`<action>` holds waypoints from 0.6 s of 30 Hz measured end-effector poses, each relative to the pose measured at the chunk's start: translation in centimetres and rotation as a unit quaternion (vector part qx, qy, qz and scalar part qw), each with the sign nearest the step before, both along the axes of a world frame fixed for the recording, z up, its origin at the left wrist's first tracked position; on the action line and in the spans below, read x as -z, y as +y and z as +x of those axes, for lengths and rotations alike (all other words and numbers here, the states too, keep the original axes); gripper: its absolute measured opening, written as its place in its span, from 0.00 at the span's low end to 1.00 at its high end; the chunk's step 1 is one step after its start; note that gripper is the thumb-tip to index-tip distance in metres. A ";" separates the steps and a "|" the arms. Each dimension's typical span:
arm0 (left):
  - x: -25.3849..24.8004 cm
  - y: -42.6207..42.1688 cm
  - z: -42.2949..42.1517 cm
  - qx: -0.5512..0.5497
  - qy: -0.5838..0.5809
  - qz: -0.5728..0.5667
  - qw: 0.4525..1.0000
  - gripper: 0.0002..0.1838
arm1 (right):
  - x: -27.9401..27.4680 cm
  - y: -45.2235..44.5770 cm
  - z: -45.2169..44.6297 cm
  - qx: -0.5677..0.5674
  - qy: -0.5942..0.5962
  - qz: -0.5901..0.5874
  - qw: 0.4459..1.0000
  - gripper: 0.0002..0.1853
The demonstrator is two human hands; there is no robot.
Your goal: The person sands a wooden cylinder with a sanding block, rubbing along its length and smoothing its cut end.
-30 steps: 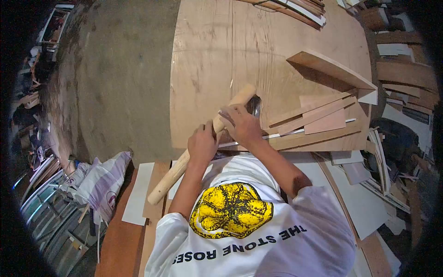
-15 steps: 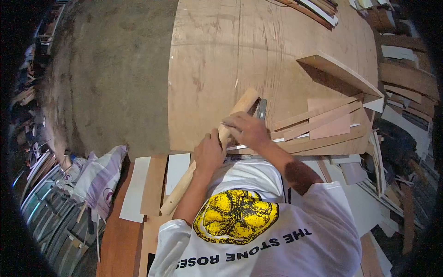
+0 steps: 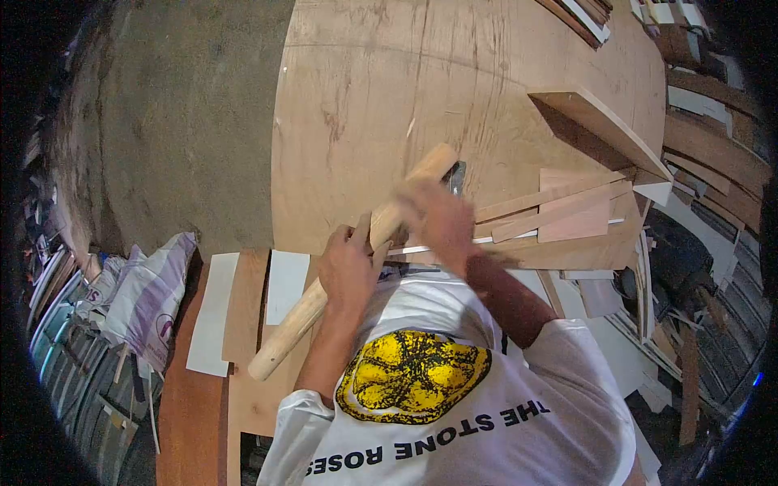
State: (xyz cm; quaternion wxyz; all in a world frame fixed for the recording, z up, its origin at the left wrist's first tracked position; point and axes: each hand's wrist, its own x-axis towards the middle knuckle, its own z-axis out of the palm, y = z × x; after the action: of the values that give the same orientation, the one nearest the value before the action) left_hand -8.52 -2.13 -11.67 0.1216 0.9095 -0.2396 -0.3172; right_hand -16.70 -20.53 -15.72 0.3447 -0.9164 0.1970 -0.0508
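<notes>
A pale round wooden pole (image 3: 301, 321) lies slantwise, from the plywood surface (image 3: 356, 121) down past the left side of my body. My left hand (image 3: 348, 263) is closed around its middle. Just above that, my right hand (image 3: 442, 219) is at the upper part of the pole. Motion smears its fingers, so their grip and anything under them cannot be made out. Beside the pole's upper end lies a small dark metal piece (image 3: 458, 178), partly hidden by my right hand.
Thin wooden strips (image 3: 559, 215) and a white strip lie right of my hands. A board (image 3: 608, 130) stands on edge behind them. White panels (image 3: 215, 316) and brown boards are at the lower left, near a white-and-purple sack (image 3: 154, 296). Scrap wood is piled at the right.
The pole's lower end has swung left, and its lower length shows more. My left hand has moved slightly left with it. My right hand is now blurred by motion. The whole view has shifted a little.
</notes>
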 end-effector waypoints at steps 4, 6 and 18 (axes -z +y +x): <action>0.4 -0.3 -1.0 -0.005 -0.061 -0.013 0.998 0.36 | 0.2 -4.3 1.5 0.112 0.095 -0.023 0.989 0.16; -0.3 -0.5 -0.6 -0.001 -0.057 -0.008 0.998 0.35 | 0.2 -2.8 1.0 0.077 0.074 0.001 0.994 0.16; 0.6 -0.4 -2.0 -0.042 -0.051 -0.036 0.997 0.33 | 0.2 -4.3 1.4 0.109 0.084 -0.006 0.990 0.16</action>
State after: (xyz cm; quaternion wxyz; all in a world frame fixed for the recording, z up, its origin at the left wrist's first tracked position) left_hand -10.53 -2.56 -12.23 0.1549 0.9287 -0.2182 -0.2566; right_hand -15.27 -24.79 -15.93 0.3139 -0.8925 0.3237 -0.0125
